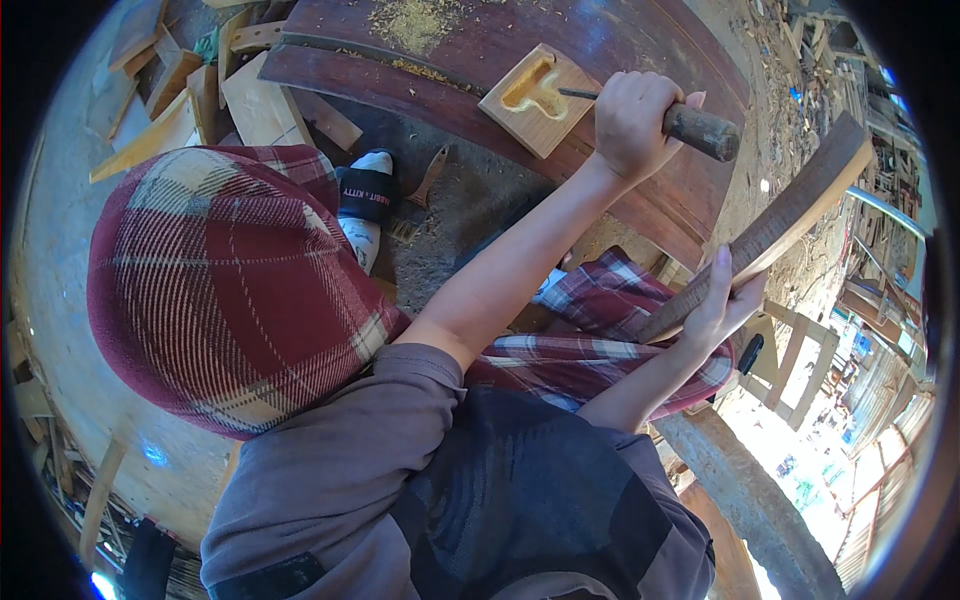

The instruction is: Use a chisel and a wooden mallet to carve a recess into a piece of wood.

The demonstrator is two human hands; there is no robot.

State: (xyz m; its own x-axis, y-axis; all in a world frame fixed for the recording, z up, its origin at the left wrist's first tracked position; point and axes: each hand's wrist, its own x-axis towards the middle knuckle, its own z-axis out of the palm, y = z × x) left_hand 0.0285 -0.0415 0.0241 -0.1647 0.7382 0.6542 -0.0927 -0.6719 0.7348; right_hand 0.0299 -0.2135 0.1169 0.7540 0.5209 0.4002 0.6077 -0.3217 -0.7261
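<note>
My left hand (640,120) is wrapped round a chisel (705,132), its thick wooden handle sticking out to the right of the fist. The thin metal blade reaches left, over a square wooden block (545,140) with a carved T-like hollow. Whether the tip touches the wood I cannot tell. In my right hand (722,300) is a long, flat bar of dark wood (790,215), tilted up to the right and apart from the chisel handle. Its lower end is close to my plaid-covered leg (610,300).
The block lies on a reddish-brown wooden bench (450,105), with wood shavings (415,22) near its far side. A paintbrush (430,178) lies below the bench, beside my sandalled foot (368,195). Several wood offcuts (265,105) are piled at the upper left.
</note>
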